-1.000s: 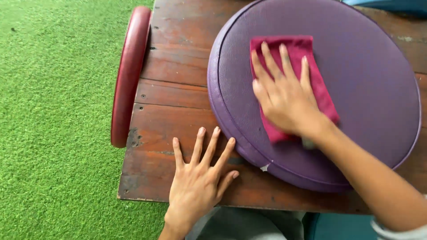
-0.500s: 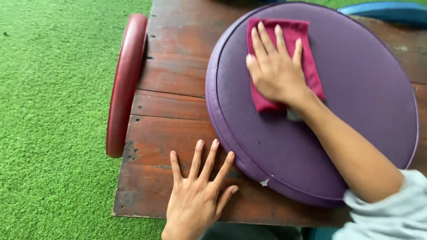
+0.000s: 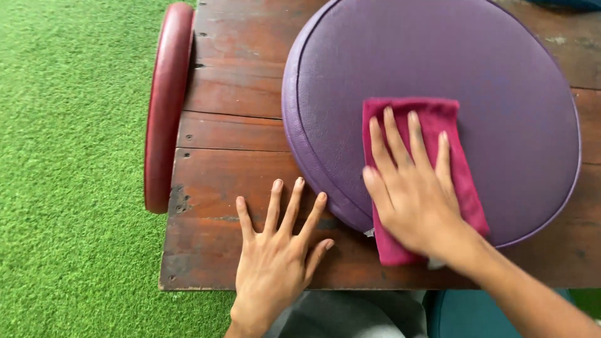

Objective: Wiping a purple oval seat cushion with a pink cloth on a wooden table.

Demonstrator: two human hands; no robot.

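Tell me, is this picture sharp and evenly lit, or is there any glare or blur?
Head view: soft, even daylight, no glare. Faint shadows under the left hand on the wooden table. Right hand, magenta cloth and purple round cushion look sharp, with no obvious blur.

No pkgs, labels, signs or screens in view, neither on nor around the round purple cushion (image 3: 432, 94).
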